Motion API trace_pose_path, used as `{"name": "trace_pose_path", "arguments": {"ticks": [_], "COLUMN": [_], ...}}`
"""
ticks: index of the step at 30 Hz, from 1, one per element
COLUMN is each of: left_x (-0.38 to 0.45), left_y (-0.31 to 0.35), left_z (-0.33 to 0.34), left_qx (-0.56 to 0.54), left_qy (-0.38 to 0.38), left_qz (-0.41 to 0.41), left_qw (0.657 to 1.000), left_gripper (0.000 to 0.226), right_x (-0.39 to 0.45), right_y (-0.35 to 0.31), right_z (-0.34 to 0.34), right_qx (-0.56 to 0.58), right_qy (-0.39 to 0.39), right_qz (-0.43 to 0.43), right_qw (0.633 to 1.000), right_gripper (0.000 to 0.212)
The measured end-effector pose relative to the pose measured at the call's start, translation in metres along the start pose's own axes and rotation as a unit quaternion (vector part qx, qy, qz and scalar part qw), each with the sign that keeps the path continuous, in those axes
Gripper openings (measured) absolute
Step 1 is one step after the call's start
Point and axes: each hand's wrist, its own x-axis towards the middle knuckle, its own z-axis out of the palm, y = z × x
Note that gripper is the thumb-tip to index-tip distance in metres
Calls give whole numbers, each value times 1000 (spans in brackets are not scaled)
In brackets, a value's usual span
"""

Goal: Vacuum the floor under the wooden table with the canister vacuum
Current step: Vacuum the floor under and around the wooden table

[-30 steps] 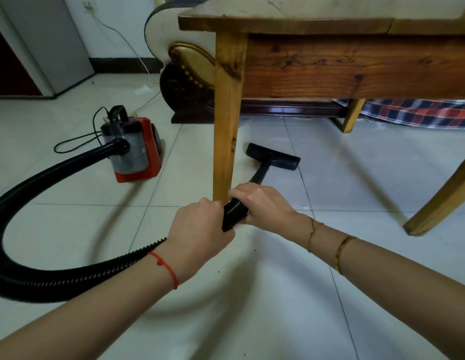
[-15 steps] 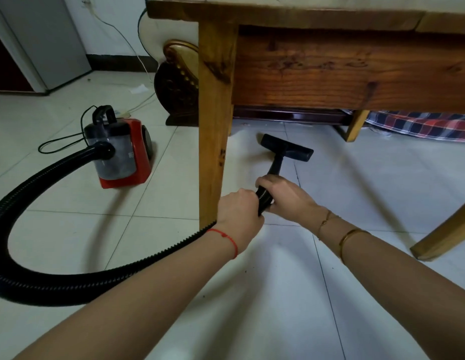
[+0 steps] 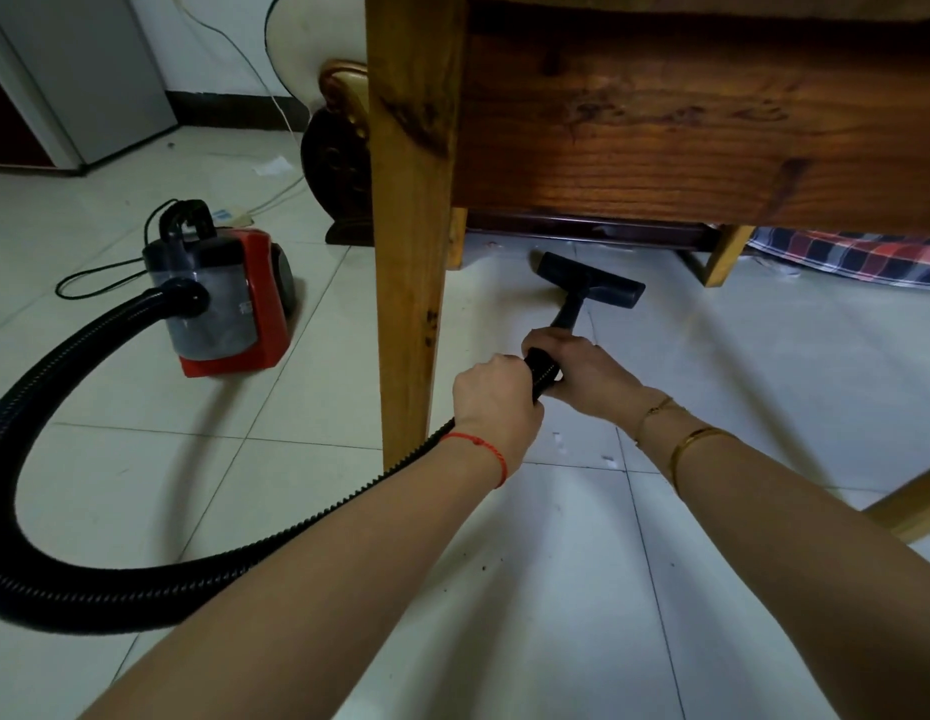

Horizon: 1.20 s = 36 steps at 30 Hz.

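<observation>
1. The floor nozzle (image 3: pixel 590 287) of the canister vacuum (image 3: pixel 221 304) is seen flat on the white tiled floor (image 3: pixel 764 381), under the wooden desk (image 3: pixel 686 127) and close to its far side.
2. The black ribbed hose (image 3: pixel 63 579) is gripped just behind the nozzle's neck: the right hand (image 3: pixel 582 363) is closed around it in front, and the left hand (image 3: pixel 496 402) is closed on it directly behind, both grips clamped tight.
3. From the left hand the hose is carried past the desk's near leg (image 3: pixel 408 283) and looped wide across the tiles to the red canister, which is parked to the left, outside the desk.
4. The step in hand is judged to be a forward stroke beneath the desk, with part of the floor there yet to be covered.
5. For the next move, the nozzle would need to be drawn back or shifted sideways while kept flat; care is called for so that the hose is not snagged on the near leg.
6. Dark specks (image 3: pixel 483 568) are visible on the tiles nearer the camera.
</observation>
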Motion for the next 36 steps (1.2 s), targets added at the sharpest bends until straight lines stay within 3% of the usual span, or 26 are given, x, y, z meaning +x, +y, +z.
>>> {"name": "trace_pose_path", "arguments": {"ticks": [11,24,36], "left_x": [-70,-160,-159], "left_y": [-39,-99,-94], "left_z": [-32,-85,-76], "left_qx": [38,81,94], "left_qy": [22,-14,-8], "left_qz": [34,70,119], "left_qw": [998,994,988], "left_gripper": [22,31,19], "right_x": [-37,-94,-112], "right_y": [-61,-149,-138], "right_z": [3,23,32], "right_qx": [-75,-40,-92], "right_qy": [41,111,187], "right_qz": [-100,-171,-144], "right_qw": [991,978,967], "right_gripper": [32,31,31]}}
